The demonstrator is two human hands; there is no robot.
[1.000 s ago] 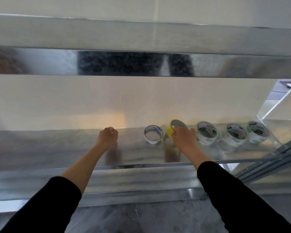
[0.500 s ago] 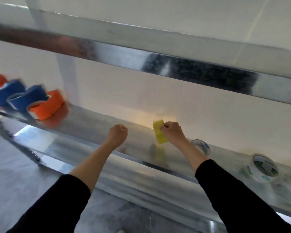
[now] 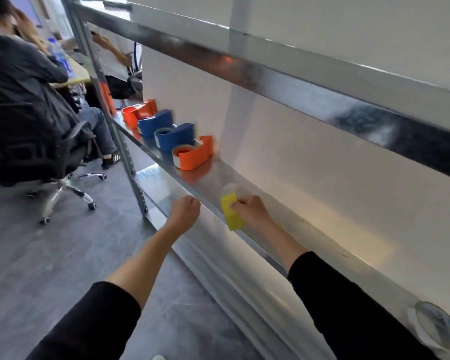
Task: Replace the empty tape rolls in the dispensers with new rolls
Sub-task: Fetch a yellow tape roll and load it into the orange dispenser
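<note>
Grips yellow tape roll [image 3: 231, 215] in right hand [image 3: 253, 213], fingers curled round it, over the shelf [image 3: 304, 224] front edge. Holds left hand [image 3: 183, 210] at 9 o'clock of it, curled into an empty fist. Shows dispensers [image 3: 192, 158] at 11 o'clock, well apart along the shelf.

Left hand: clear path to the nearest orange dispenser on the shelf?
Probably yes. The left hand is a fist holding nothing, and only bare shelf lies between it and the orange dispenser. The right hand holds the yellow roll. A step closer may be needed.

Both arms extend forward, left hand [image 3: 185, 211] fisted empty, right hand [image 3: 253, 211] gripping a yellow roll [image 3: 229, 216].
</note>
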